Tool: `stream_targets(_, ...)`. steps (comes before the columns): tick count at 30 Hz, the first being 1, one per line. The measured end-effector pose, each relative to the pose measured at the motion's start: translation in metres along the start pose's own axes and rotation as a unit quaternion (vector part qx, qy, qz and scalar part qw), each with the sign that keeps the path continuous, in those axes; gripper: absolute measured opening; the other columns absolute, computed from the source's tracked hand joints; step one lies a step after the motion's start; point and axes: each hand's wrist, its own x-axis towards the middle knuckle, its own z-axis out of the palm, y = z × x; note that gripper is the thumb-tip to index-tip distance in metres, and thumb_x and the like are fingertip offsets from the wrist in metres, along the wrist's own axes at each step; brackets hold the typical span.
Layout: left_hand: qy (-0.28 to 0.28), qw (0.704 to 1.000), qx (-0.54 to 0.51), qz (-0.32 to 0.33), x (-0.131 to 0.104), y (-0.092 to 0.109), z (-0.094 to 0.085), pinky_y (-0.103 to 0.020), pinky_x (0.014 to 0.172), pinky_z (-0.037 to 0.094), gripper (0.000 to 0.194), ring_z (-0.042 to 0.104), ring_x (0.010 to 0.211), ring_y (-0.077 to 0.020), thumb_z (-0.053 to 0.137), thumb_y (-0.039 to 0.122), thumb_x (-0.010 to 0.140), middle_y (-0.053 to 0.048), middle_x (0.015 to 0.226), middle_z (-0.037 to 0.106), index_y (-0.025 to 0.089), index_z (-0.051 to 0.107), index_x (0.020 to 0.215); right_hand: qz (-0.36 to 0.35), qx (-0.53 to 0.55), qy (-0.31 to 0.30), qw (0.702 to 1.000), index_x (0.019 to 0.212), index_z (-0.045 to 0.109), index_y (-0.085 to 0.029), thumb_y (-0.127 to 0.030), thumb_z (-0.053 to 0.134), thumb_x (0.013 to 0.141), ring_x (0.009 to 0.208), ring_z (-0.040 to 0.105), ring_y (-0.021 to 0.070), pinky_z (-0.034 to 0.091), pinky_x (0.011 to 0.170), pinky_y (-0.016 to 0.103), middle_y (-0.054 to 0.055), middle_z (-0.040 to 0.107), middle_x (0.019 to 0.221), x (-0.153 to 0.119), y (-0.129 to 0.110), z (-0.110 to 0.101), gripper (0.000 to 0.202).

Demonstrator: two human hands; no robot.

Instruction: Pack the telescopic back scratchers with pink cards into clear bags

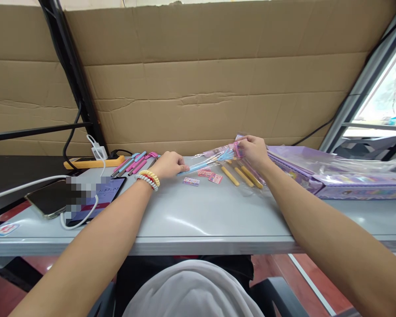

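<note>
Above the middle of the table, my left hand (169, 165) pinches the near end of a thin light-blue pen (198, 166). A clear plastic bag (214, 152) stretches along the pen to my right hand (251, 150), whose fingers are closed on the bag's far end by a pink piece. Whether the pen lies wholly inside the bag, I cannot tell. Below the bag are small printed pink and purple cards (191, 181). Several yellow pens (230, 175) lie by my right wrist, partly with clear plastic. Beside my left hand rests a group of pink and blue pens (137, 163).
On the right sits a purple box (366, 189) with clear plastic film (356, 164) over it. To the left are a dark phone (51, 198), a tablet-like screen (102, 198), a white cable and an orange power strip (95, 164). Cardboard (218, 75) stands behind the table.
</note>
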Motion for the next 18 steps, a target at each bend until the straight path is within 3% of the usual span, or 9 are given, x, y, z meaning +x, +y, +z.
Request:
stream_targets(6, 0.08, 0.994, -0.078, 0.014, -0.002, 0.005, -0.003, -0.023, 0.051, 0.033, 0.027, 0.047, 0.052, -0.0096, 0.056, 0.039, 0.073, 0.001, 0.055, 0.057, 0.015, 0.054, 0.059, 0.036, 0.121, 0.022, 0.992, 0.092, 0.047, -0.019, -0.033, 0.061, 0.067, 0.052, 0.058, 0.0136, 0.044, 0.036, 0.023, 0.003, 0.06, 0.08, 0.002, -0.004, -0.004, 0.032)
stream_targets(8, 0.113, 0.983, -0.144, 0.017, -0.003, 0.008, -0.001, -0.023, 0.052, 0.036, 0.027, 0.048, 0.052, -0.0094, 0.057, 0.039, 0.073, 0.001, 0.056, 0.057, 0.015, 0.055, 0.062, 0.046, 0.117, -0.004, 0.992, 0.093, 0.046, -0.02, -0.039, 0.061, 0.069, 0.054, 0.059, 0.0131, 0.043, 0.036, 0.021, 0.003, 0.06, 0.08, 0.0, -0.007, -0.003, 0.034)
stream_targets(11, 0.154, 0.956, -0.247, 0.03, -0.002, 0.015, 0.004, -0.023, 0.052, 0.04, 0.03, 0.05, 0.053, -0.0094, 0.058, 0.043, 0.073, 0.001, 0.058, 0.057, 0.014, 0.054, 0.064, 0.035, 0.071, -0.147, 0.986, 0.09, 0.051, -0.018, -0.042, 0.064, 0.069, 0.056, 0.059, 0.0129, 0.042, 0.037, 0.02, 0.005, 0.062, 0.079, -0.012, -0.012, 0.004, 0.034)
stream_targets(15, 0.182, 0.913, -0.364, 0.039, -0.002, 0.03, 0.019, -0.023, 0.048, 0.043, 0.038, 0.05, 0.051, -0.0094, 0.061, 0.052, 0.069, 0.001, 0.057, 0.055, 0.015, 0.051, 0.063, 0.003, 0.002, -0.361, 0.932, 0.092, 0.055, -0.015, -0.036, 0.075, 0.061, 0.058, 0.058, 0.0134, 0.043, 0.04, 0.02, 0.005, 0.063, 0.074, -0.042, -0.019, 0.028, 0.043)
stream_targets(18, 0.167, 0.889, -0.424, 0.054, -0.002, 0.041, 0.03, -0.022, 0.047, 0.043, 0.044, 0.05, 0.051, -0.0093, 0.065, 0.057, 0.063, 0.002, 0.055, 0.053, 0.016, 0.048, 0.059, -0.034, -0.012, -0.399, 0.916, 0.089, 0.054, -0.015, -0.04, 0.072, 0.064, 0.052, 0.055, 0.0115, 0.042, 0.038, 0.02, 0.001, 0.06, 0.066, -0.061, -0.019, 0.045, 0.04)
